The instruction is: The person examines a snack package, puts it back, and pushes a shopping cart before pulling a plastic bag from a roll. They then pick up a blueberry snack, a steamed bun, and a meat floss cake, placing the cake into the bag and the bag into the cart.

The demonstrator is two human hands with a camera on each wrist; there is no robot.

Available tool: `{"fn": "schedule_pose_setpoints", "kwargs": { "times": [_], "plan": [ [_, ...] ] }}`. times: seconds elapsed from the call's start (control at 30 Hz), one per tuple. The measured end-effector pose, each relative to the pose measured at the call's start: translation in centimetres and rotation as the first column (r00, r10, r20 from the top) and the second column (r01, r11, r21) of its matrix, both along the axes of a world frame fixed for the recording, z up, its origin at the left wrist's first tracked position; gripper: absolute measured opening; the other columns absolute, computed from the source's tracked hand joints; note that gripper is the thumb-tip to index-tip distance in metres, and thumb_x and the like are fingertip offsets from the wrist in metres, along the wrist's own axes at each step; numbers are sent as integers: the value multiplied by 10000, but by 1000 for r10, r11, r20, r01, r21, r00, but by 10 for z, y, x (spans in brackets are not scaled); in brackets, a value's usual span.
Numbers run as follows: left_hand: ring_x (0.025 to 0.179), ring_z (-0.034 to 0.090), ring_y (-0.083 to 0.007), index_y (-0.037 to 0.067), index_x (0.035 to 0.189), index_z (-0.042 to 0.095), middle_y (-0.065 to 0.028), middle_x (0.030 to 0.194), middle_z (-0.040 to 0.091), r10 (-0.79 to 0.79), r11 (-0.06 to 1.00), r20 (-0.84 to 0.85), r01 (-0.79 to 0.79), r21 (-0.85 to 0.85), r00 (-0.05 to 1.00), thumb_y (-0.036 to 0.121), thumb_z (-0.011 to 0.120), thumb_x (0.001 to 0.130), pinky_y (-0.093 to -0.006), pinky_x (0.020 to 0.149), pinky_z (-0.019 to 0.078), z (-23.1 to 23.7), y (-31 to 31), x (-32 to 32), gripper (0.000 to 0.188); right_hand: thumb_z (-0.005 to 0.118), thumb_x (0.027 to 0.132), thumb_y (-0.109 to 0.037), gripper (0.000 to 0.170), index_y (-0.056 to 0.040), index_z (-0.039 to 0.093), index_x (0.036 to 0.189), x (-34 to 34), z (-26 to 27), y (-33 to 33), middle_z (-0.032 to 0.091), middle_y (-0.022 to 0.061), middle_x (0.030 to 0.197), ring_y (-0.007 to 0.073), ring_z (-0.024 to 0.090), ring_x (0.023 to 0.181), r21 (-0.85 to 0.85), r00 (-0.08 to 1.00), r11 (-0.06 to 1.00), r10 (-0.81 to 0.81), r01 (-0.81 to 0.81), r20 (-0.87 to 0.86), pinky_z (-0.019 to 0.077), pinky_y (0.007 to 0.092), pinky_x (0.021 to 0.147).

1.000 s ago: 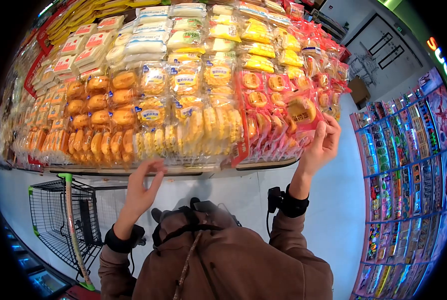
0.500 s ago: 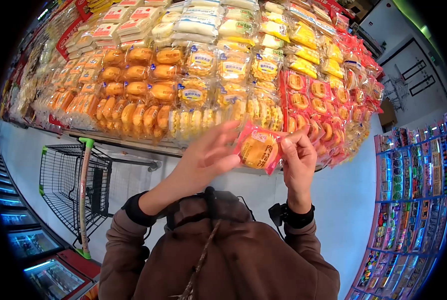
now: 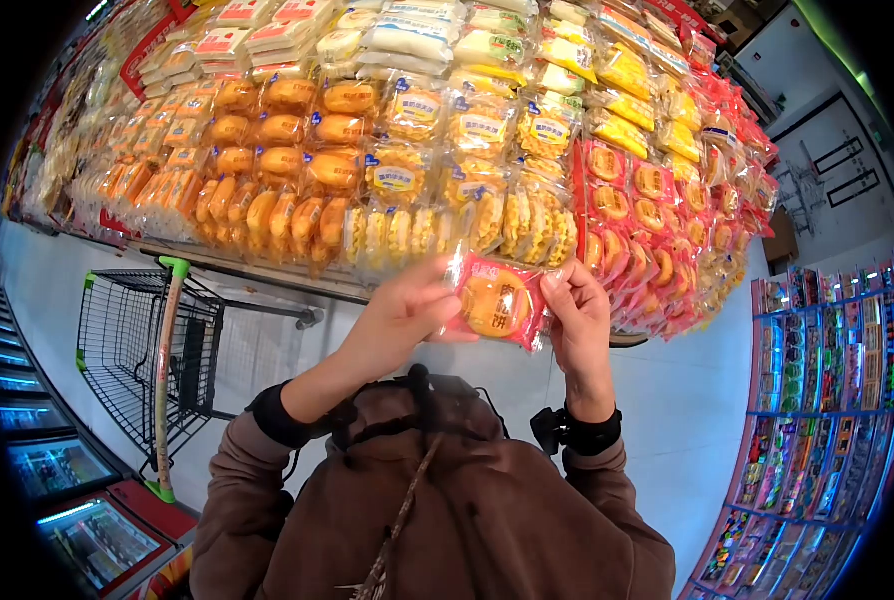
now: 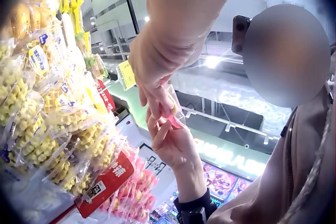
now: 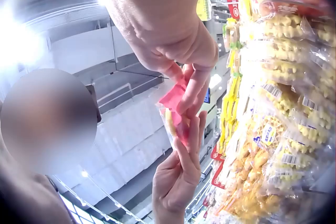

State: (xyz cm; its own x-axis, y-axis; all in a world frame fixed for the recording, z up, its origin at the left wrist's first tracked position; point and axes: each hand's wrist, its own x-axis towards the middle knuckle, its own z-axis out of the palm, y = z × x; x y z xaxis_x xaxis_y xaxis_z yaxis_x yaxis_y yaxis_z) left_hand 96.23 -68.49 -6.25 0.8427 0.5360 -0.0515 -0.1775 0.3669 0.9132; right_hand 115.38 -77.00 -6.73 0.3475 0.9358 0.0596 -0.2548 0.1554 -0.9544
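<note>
A wrapped round pastry point(image 3: 497, 303) in a clear-and-pink packet is held up between both hands, its printed face toward the head camera. My right hand point(image 3: 579, 318) pinches the packet's right edge between thumb and fingers. At the opposite end, my left hand point(image 3: 404, 312) holds the packet, thumb near its front and fingers partly behind. The right wrist view shows the pink back of the packet point(image 5: 174, 98) with fingers of both hands on it. Behind the hands, in the head view, lie packaged waffles point(image 3: 487, 220) and more pink-wrapped pastries point(image 3: 607, 200).
A long display of packaged breads point(image 3: 282, 130) spans the far side. A wire shopping cart point(image 3: 137, 350) with green corners stands at left. Shelves of colourful packets point(image 3: 817, 420) line the right, and glass-topped freezers point(image 3: 97, 540) sit at lower left.
My right hand has brought the pink packet from the display back toward my body. The left hand has come up and across to the packet's left end. The head view has shifted.
</note>
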Motion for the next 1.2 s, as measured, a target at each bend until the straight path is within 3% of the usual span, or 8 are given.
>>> {"fn": "schedule_pose_setpoints", "kwargs": {
  "times": [0.37,0.43,0.53,0.57,0.67,0.93,1.13,1.2],
  "plan": [
    [949,569,-149,5,1354,217,-113,1062,587,28,1000,-54,-28,3,998,109,426,919,-316,828,497,-13,-8,-1,494,550,885,-149,110,-96,500,804,1,-13,1,460,-86,613,-14,312,525,7,999,1000,23,-23,40,232,166,468],
    [944,570,-150,0,1359,205,-117,1050,591,48,999,-63,-49,-15,997,109,427,919,-315,823,498,-9,-10,-2,504,539,888,-137,72,-69,514,883,5,-21,0,507,-56,676,-2,386,562,12,998,999,39,-40,54,313,169,481],
    [941,574,-162,-5,1362,193,-126,1049,590,149,977,-209,-110,184,967,113,428,923,-320,832,493,-24,-6,-7,512,523,882,-117,196,-14,489,1045,-5,-14,-2,568,30,896,60,524,733,-3,994,995,102,-102,-36,458,204,532],
    [952,573,-167,7,1358,208,-123,1045,588,172,978,-144,-152,140,975,108,435,921,-326,833,499,-23,-7,-6,502,518,878,-111,260,6,474,1106,-9,-10,-2,586,65,991,88,574,810,-9,988,992,128,-129,-84,510,221,554],
    [978,571,-180,33,1350,240,-120,1041,583,235,971,5,-235,49,972,95,448,918,-342,837,509,-22,-8,-5,483,517,862,-66,418,27,383,1247,-12,-12,-3,536,139,1161,200,585,972,-7,984,984,179,-179,-12,569,320,667],
    [1010,561,-198,29,1341,249,-136,1096,564,231,973,21,-231,10,973,76,439,919,-365,856,501,-25,-8,-18,465,523,842,22,433,22,390,1255,-18,-25,2,574,140,1106,190,605,911,-34,970,976,207,-213,-125,561,318,690],
    [999,571,-213,21,1336,251,-134,1102,565,306,950,-136,-311,-14,942,82,426,924,-386,861,497,-43,-14,-35,452,505,844,37,418,26,397,1248,-25,-41,12,574,146,1109,195,612,895,-70,943,950,291,-305,-160,566,316,668],
    [999,572,-215,21,1336,251,-133,1107,562,324,937,-107,-334,-100,940,84,423,925,-391,862,495,-41,-15,-39,450,499,843,44,417,28,397,1247,-30,-45,17,570,149,1117,198,614,893,-86,927,934,327,-346,-185,567,316,660]
  ]
}}
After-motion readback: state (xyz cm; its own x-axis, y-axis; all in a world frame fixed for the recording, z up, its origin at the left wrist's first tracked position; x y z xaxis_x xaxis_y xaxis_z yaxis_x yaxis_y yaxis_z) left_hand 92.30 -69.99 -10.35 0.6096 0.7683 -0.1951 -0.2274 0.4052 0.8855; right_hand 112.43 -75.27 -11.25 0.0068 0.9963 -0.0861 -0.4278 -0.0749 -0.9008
